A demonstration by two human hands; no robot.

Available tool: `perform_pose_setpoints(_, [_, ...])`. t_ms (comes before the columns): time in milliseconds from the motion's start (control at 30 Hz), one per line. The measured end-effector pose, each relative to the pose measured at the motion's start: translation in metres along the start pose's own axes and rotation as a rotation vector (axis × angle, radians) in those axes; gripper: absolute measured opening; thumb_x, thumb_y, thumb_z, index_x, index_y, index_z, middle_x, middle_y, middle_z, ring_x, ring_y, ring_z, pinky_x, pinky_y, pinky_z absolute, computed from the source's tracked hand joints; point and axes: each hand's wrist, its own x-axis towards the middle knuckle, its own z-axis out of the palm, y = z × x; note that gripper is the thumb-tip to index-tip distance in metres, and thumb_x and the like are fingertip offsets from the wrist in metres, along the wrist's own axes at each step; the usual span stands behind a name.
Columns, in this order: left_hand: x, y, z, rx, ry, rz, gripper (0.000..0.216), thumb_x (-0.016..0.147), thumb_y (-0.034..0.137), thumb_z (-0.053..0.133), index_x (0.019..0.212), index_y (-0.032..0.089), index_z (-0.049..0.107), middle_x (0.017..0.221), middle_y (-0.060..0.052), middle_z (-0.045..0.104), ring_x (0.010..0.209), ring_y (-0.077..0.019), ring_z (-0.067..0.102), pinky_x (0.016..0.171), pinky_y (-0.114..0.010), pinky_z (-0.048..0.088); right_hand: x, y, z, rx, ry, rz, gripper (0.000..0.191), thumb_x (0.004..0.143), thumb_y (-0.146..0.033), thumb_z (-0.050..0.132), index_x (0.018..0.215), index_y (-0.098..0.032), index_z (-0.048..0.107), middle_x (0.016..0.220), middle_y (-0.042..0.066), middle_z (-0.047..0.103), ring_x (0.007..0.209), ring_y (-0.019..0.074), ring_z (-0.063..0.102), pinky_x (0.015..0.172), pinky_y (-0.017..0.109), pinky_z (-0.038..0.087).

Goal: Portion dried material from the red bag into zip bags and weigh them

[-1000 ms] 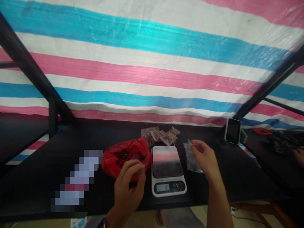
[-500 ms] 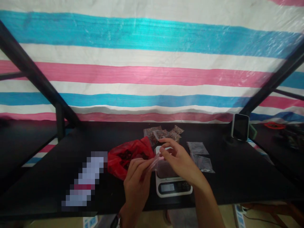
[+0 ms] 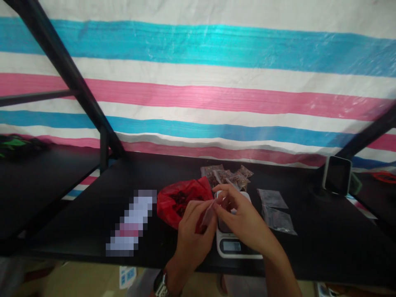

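Observation:
My left hand (image 3: 193,235) and my right hand (image 3: 244,218) meet over the black table (image 3: 93,214), both pinching one small clear plastic bag (image 3: 208,214) between their fingertips. Right behind them sits a white kitchen scale (image 3: 236,246), its plate mostly hidden by my right hand. An open red plastic bag (image 3: 182,200) with dark reddish bits inside lies just left of the scale.
Several small filled clear packets (image 3: 227,175) lie behind the scale. Empty clear bags (image 3: 275,210) lie to its right. A phone (image 3: 337,175) stands on a holder at the far right. A striped tarp (image 3: 198,82) and black frame bars (image 3: 71,78) close the back.
My right hand left the stack of empty bags on the right and came over the scale with one bag. My left hand rose to join it. The camera swung left.

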Motion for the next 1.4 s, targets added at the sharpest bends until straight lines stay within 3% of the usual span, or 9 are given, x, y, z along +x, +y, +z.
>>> perform_pose_setpoints(100, [-0.001, -0.002, -0.004, -0.021, -0.012, -0.019, 0.029, 0.101, 0.013, 0.066, 0.125, 0.025, 0.077, 0.103, -0.004, 0.080, 0.093, -0.0160, 0.076, 0.084, -0.026, 0.063, 0.002, 0.000, 0.005, 0.062, 0.021, 0.021, 0.026, 0.088, -0.029, 0.072, 0.113, -0.024, 0.064, 0.085, -0.003, 0.067, 0.074, 0.0149, 0.062, 0.067, 0.027, 0.051])
perform_pose_setpoints(333, [0.003, -0.008, -0.020, -0.008, 0.064, -0.110, 0.013, 0.099, 0.021, 0.072, 0.092, 0.023, 0.082, 0.076, 0.002, 0.076, 0.066, -0.0128, 0.069, 0.062, -0.021, 0.057, 0.001, -0.007, 0.021, 0.063, -0.077, 0.017, 0.018, 0.094, -0.035, 0.071, 0.107, -0.025, 0.065, 0.080, -0.003, 0.066, 0.073, 0.0159, 0.064, 0.065, 0.027, 0.051])
perform_pose_setpoints(467, [0.005, -0.008, -0.026, 0.067, 0.108, -0.069, 0.021, 0.099, 0.020, 0.072, 0.078, 0.022, 0.073, 0.069, 0.004, 0.071, 0.060, -0.0116, 0.065, 0.057, -0.021, 0.054, 0.004, -0.007, 0.032, 0.107, -0.037, 0.059, 0.033, 0.088, -0.031, 0.073, 0.120, -0.026, 0.064, 0.084, -0.003, 0.068, 0.075, 0.0173, 0.067, 0.066, 0.028, 0.054])
perform_pose_setpoints(667, [0.002, -0.011, -0.027, 0.237, 0.140, 0.132, 0.005, 0.102, 0.021, 0.071, 0.102, 0.021, 0.077, 0.084, 0.000, 0.075, 0.074, -0.0140, 0.071, 0.070, -0.025, 0.060, 0.007, -0.007, 0.036, 0.178, -0.016, 0.083, 0.046, 0.084, -0.030, 0.075, 0.129, -0.026, 0.064, 0.091, -0.001, 0.072, 0.075, 0.0161, 0.066, 0.065, 0.027, 0.056])
perform_pose_setpoints(800, [-0.003, -0.011, -0.024, 0.245, 0.133, 0.119, 0.008, 0.103, 0.020, 0.068, 0.108, 0.023, 0.074, 0.090, -0.002, 0.075, 0.080, -0.0159, 0.073, 0.074, -0.027, 0.062, 0.008, -0.006, 0.034, 0.285, -0.034, 0.112, 0.047, 0.081, -0.029, 0.079, 0.126, -0.025, 0.065, 0.087, -0.003, 0.073, 0.072, 0.0147, 0.067, 0.063, 0.025, 0.055])
perform_pose_setpoints(967, [-0.003, -0.004, -0.021, 0.150, 0.071, 0.032, 0.023, 0.096, 0.019, 0.074, 0.119, 0.022, 0.072, 0.110, -0.008, 0.076, 0.100, -0.0210, 0.075, 0.089, -0.034, 0.064, 0.009, -0.004, 0.029, 0.352, -0.031, 0.147, 0.049, 0.078, -0.028, 0.082, 0.123, -0.025, 0.062, 0.081, -0.005, 0.073, 0.071, 0.0135, 0.068, 0.066, 0.024, 0.053])
perform_pose_setpoints(1167, [0.006, -0.002, -0.019, -0.002, 0.041, -0.037, 0.011, 0.097, 0.013, 0.071, 0.097, 0.022, 0.076, 0.090, -0.001, 0.079, 0.082, -0.0151, 0.074, 0.078, -0.025, 0.060, 0.011, -0.001, 0.020, 0.329, -0.009, 0.175, 0.058, 0.073, -0.031, 0.086, 0.125, -0.024, 0.061, 0.076, -0.005, 0.073, 0.068, 0.0145, 0.067, 0.065, 0.025, 0.051])
perform_pose_setpoints(1300, [0.006, -0.001, -0.015, -0.019, 0.001, -0.081, 0.013, 0.097, 0.012, 0.069, 0.094, 0.022, 0.076, 0.086, 0.001, 0.079, 0.077, -0.0130, 0.074, 0.074, -0.021, 0.059, 0.011, 0.001, 0.014, 0.274, -0.035, 0.197, 0.068, 0.070, -0.032, 0.087, 0.131, -0.022, 0.058, 0.073, -0.006, 0.072, 0.066, 0.0144, 0.064, 0.063, 0.025, 0.048])
perform_pose_setpoints(1400, [0.004, -0.001, -0.013, 0.007, -0.003, -0.169, 0.013, 0.097, 0.014, 0.066, 0.090, 0.022, 0.075, 0.082, 0.002, 0.078, 0.074, -0.0121, 0.074, 0.070, -0.020, 0.058, 0.007, 0.001, 0.010, 0.201, -0.064, 0.186, 0.064, 0.075, -0.030, 0.083, 0.134, -0.021, 0.058, 0.075, -0.006, 0.071, 0.066, 0.0137, 0.060, 0.062, 0.026, 0.045])
